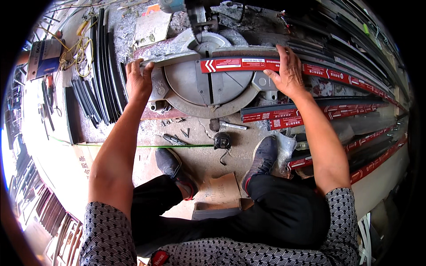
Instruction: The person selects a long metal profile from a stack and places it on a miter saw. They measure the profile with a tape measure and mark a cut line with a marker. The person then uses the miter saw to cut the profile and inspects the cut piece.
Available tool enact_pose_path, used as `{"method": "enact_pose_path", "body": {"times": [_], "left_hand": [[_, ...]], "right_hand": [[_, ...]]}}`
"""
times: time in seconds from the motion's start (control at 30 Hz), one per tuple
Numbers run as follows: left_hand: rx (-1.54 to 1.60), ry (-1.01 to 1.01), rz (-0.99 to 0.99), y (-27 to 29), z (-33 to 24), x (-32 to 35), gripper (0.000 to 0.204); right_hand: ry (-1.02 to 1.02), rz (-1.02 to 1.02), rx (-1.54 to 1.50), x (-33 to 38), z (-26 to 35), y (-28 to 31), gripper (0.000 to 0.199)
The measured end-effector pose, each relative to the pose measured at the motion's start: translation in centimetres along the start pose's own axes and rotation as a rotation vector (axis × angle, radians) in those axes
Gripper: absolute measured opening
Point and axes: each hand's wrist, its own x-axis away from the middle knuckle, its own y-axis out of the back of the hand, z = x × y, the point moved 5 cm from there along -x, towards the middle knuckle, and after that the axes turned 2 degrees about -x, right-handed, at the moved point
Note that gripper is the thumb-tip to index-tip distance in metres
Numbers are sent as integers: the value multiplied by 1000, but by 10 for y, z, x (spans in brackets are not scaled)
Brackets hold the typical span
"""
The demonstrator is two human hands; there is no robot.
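A miter saw (188,84) with a round grey table sits in front of me, its blade (194,24) raised at the back. Across the table, along the fence, lies a long dark profile strip (239,64) with red printed film; its left end stops just left of the table's slot. My right hand (290,73) grips the strip, thumb on the near side and fingers over the far side. With bent fingers and thumb, my left hand (140,82) holds the left end of the metal fence (175,58), apart from the strip.
Red-filmed strips (306,111) are stacked at the right. Black strips (104,71) lie at the left beside a yellow cord (80,55) and a blue box (45,60). Near my feet sit a tape measure (222,140), its green tape drawn left, and a silver marker (233,126).
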Motion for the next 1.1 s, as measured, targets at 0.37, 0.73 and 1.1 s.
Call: {"method": "enact_pose_path", "body": {"times": [0.37,0.73,1.1], "left_hand": [[-22,-61,-5,-2,5,-17,59],[-97,-78,9,7,-1,-15,71],[-68,-58,20,6,-2,-5,75]], "right_hand": [[-19,13,-45,0,-2,-2,94],[-22,-2,-53,0,-1,-1,95],[13,-50,-36,0,0,3,96]]}}
